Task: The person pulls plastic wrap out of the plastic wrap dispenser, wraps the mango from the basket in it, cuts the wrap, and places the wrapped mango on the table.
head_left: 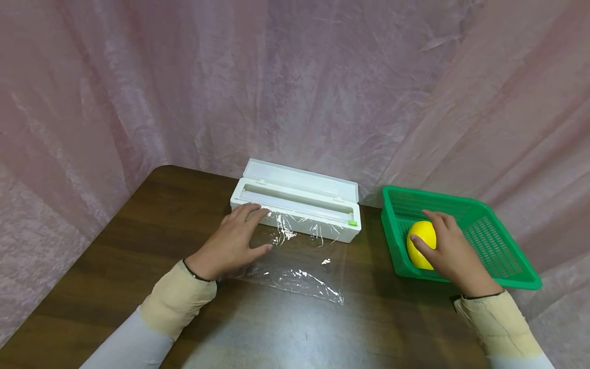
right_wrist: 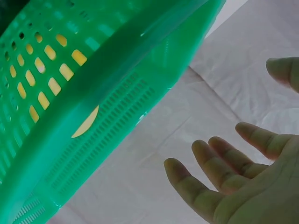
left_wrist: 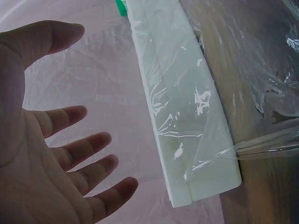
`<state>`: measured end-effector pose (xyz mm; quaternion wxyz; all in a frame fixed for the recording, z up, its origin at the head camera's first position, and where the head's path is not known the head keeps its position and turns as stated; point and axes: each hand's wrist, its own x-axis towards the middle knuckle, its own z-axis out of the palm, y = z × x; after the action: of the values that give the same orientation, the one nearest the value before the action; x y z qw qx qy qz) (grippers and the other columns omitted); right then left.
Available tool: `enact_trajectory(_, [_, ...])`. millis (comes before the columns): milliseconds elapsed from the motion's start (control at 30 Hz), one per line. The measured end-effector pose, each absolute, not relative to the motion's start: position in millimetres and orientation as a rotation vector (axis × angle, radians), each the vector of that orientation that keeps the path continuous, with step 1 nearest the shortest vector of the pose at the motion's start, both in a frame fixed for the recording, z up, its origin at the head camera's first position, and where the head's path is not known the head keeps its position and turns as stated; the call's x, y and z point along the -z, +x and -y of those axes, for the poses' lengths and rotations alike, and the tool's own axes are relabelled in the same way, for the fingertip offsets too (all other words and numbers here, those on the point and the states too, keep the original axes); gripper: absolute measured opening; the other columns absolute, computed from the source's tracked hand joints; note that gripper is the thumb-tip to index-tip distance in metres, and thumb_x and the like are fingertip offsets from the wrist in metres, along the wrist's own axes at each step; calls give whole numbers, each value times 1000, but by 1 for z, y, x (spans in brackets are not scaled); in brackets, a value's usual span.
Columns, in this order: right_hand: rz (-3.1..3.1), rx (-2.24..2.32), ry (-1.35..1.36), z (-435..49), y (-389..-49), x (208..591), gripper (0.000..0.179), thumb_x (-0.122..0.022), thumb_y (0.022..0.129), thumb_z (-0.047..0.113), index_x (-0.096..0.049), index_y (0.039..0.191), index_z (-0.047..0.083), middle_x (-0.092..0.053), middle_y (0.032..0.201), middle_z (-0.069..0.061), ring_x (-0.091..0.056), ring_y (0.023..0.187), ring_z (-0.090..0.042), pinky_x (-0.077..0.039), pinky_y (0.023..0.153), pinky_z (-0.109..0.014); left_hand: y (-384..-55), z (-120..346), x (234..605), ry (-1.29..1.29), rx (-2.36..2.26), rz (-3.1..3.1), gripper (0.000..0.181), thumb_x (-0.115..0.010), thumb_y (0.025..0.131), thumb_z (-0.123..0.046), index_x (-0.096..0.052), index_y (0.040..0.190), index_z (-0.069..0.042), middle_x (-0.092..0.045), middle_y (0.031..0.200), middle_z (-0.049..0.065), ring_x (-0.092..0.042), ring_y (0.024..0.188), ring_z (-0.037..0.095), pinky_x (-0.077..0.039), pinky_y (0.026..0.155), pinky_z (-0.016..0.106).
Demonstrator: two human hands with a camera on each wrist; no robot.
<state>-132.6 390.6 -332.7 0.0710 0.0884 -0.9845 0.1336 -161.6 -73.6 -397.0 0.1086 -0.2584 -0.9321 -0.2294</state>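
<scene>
Mauve-pink velvety curtain [head_left: 295,92] fills the upper half of the frame, and below it we see a dark brown wooden table [head_left: 129,256] reaching to the lower edge. At the right of the frame sits a green plastic basket [head_left: 511,283] with slotted sides. Near the centre we find a long white box [head_left: 297,192], its lid [head_left: 301,177] tipped back toward the curtain, so that a pale roll [head_left: 295,205] shows inside. Clear film [head_left: 299,261] runs from the box's front onto the table at lower centre, creased and glinting.

Two bare hands reach in from the bottom corners. At centre left, the left hand [head_left: 232,243] is over the box's left front end, fingers loosely extended, thumb well apart, grasping nothing; we cannot tell whether it brushes the film. At right, the right hand [head_left: 454,253] is over the basket, fingers and thumb spread around a smooth yellow object [head_left: 423,232] but not closed on it; any touch is unclear to us.

That rounded yellow object lies in the left part of the basket. Smallest is a bright green tab [head_left: 352,223] at the box's right front corner.

We judge the work to be at an early stage: the box is open and film is laid out, but it seems joined to the box, and the yellow object is not yet lifted out or covered.
</scene>
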Motion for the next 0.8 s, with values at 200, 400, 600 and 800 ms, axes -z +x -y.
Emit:
enact_trajectory(200, [3054, -422, 235, -401, -144, 331, 76, -58, 102, 38, -26, 155, -6, -28, 150, -40, -36, 131, -58, -36, 101, -75, -162, 70, 398, -755, 685, 2774, 79, -77, 85, -43, -46, 148, -8, -45, 150, 20, -40, 142, 42, -38, 110, 64])
enact_trajectory(400, [3128, -393, 185, -411, -155, 332, 82, -53, 103, 46, -19, 158, -4, -23, 152, -40, -38, 130, -59, -36, 103, -74, -162, 68, 398, -767, 721, 2810, 82, -76, 86, -43, -42, 152, -8, -43, 153, 21, -42, 142, 41, -38, 113, 60])
enact_trajectory(600, [3175, -376, 155, -415, -159, 331, 84, -53, 103, 46, -17, 158, -6, -21, 154, -41, -38, 130, -60, -35, 104, -74, -160, 65, 396, -799, 740, 2814, 82, -75, 88, -44, -39, 154, -10, -43, 153, 20, -43, 143, 39, -40, 114, 56])
enact_trajectory(800, [3225, -366, 131, -425, -169, 332, 88, -49, 103, 52, -13, 159, -6, -19, 153, -42, -39, 129, -61, -36, 103, -74, -159, 64, 396, -809, 737, 2814, 81, -73, 90, -44, -38, 154, -9, -44, 152, 20, -43, 142, 38, -40, 113, 57])
